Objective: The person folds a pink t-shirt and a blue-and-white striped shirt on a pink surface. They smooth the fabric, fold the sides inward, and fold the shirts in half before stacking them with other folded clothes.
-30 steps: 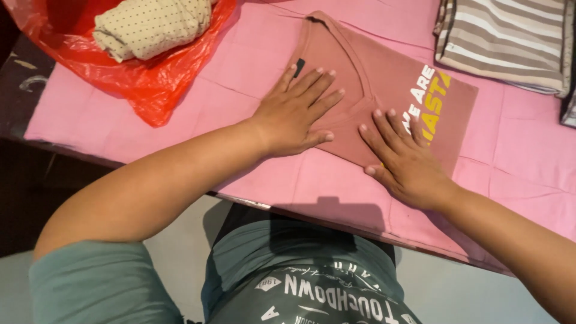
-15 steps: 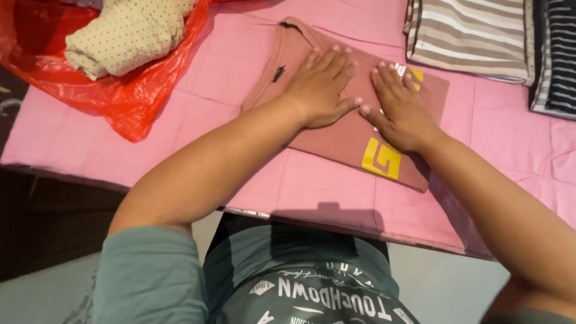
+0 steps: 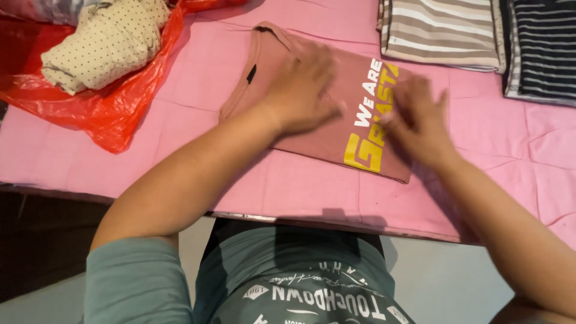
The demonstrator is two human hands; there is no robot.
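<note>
Lying folded into rectangle at frame centre on pink-covered table: dusty-pink cotton T-shirt with yellow-white print. Left hand and right hand spread flat, pressed on it, nothing gripped. Folding judged nearly done; stacking beside striped folded shirts, upper right, left.

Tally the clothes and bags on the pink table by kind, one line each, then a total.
Folded dusty-pink T-shirt with yellow and white print, under both hands: 1
Folded beige-and-white striped garment: 1
Folded dark navy striped garment: 1
Cream polka-dot cloth bundle: 1
Red plastic bag: 1
Total: 5
</note>
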